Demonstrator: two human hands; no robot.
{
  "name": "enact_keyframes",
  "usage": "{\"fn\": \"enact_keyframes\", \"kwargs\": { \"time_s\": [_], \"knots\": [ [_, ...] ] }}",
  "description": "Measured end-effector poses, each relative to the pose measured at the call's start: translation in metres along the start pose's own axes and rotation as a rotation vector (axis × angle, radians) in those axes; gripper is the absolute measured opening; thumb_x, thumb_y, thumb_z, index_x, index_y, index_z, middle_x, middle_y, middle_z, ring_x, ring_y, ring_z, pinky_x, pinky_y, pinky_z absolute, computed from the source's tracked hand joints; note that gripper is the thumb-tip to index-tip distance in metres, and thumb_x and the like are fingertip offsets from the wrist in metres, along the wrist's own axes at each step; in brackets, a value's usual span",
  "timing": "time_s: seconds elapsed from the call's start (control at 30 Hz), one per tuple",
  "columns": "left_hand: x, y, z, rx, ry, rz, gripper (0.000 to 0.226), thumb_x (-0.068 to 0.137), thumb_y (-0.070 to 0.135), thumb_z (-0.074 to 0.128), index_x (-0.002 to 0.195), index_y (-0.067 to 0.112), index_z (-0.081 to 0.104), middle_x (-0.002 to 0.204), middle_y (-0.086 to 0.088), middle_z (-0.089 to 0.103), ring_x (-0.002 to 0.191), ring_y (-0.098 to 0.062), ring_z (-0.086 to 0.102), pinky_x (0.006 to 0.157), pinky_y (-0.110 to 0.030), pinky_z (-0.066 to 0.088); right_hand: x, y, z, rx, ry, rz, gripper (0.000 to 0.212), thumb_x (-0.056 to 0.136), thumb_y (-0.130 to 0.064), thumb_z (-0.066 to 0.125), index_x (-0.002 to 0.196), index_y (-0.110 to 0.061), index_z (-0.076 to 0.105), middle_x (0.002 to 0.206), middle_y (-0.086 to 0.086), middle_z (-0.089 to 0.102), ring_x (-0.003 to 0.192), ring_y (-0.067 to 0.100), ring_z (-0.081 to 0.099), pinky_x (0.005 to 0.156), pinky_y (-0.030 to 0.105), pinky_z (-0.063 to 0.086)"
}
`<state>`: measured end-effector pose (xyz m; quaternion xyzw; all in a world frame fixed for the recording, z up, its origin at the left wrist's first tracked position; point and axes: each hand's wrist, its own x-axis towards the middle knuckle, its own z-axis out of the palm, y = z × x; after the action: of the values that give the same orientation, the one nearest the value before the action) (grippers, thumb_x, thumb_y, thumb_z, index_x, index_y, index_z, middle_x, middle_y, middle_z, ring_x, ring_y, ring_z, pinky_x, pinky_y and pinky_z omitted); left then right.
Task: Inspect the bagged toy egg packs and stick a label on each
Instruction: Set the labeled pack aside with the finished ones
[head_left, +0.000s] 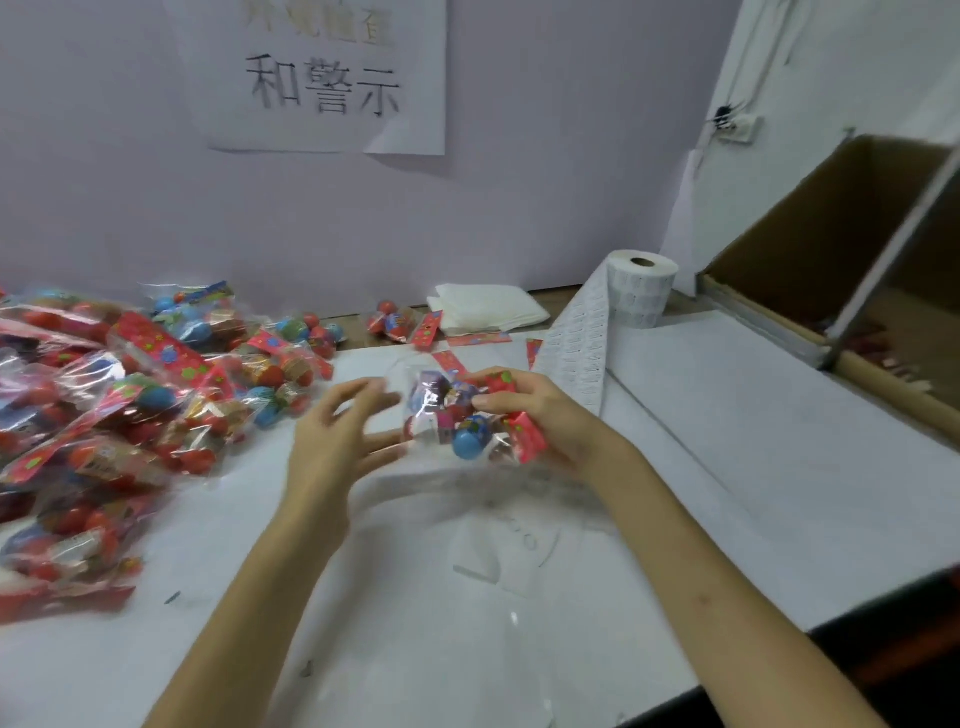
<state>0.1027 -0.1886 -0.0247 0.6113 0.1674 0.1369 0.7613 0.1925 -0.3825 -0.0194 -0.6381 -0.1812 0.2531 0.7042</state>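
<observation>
My right hand (540, 415) grips a clear bagged toy egg pack (457, 415) with red, blue and purple eggs and a red header card, held just above the white table (519, 597). My left hand (337, 431) hovers just left of the pack, fingers spread and relaxed, blurred by motion; whether its fingertips touch the bag I cannot tell. A roll of white labels (641, 291) stands behind, its strip (582, 353) trailing toward my right hand.
A big pile of bagged egg packs (114, 410) covers the table's left side. One loose pack (397, 322) and folded white cloths (485, 312) lie at the back. An open cardboard box (831, 260) stands at the right. A paper sign (322, 78) hangs on the wall.
</observation>
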Motion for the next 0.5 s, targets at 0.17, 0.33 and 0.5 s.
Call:
{"fn": "enact_keyframes", "kwargs": {
  "time_s": [0.17, 0.33, 0.5],
  "knots": [
    [0.01, -0.004, -0.017, -0.043, 0.054, 0.009, 0.024, 0.106, 0.027, 0.053, 0.124, 0.014, 0.062, 0.116, -0.005, 0.073, 0.078, -0.023, 0.078, 0.073, -0.038, 0.056, 0.001, -0.042, -0.067, 0.283, 0.269, -0.15, 0.02, 0.082, -0.012, 0.067, 0.101, -0.015, 0.067, 0.096, 0.009, 0.072, 0.079, 0.02, 0.071, 0.067, 0.029, 0.06],
    [0.008, -0.008, -0.012, -0.02, 0.032, 0.016, 0.018, 0.106, 0.023, 0.051, 0.115, 0.014, 0.064, 0.111, -0.007, 0.074, 0.073, -0.027, 0.078, 0.076, -0.043, 0.056, -0.021, -0.096, -0.177, 1.021, 0.566, -0.589, 0.069, 0.097, -0.037, 0.062, 0.153, -0.012, 0.03, 0.151, 0.022, 0.046, 0.128, 0.04, 0.058, 0.11, 0.052, 0.044],
    [0.003, -0.012, -0.003, 0.154, -0.004, 0.063, 0.015, 0.106, 0.021, 0.053, 0.11, 0.016, 0.066, 0.106, -0.003, 0.075, 0.072, -0.026, 0.077, 0.069, -0.04, 0.056, -0.009, -0.059, -0.175, 0.612, 0.759, -0.199, 0.03, 0.102, -0.023, 0.053, 0.127, -0.006, 0.057, 0.11, 0.018, 0.07, 0.093, 0.03, 0.07, 0.082, 0.036, 0.056]
  ]
}}
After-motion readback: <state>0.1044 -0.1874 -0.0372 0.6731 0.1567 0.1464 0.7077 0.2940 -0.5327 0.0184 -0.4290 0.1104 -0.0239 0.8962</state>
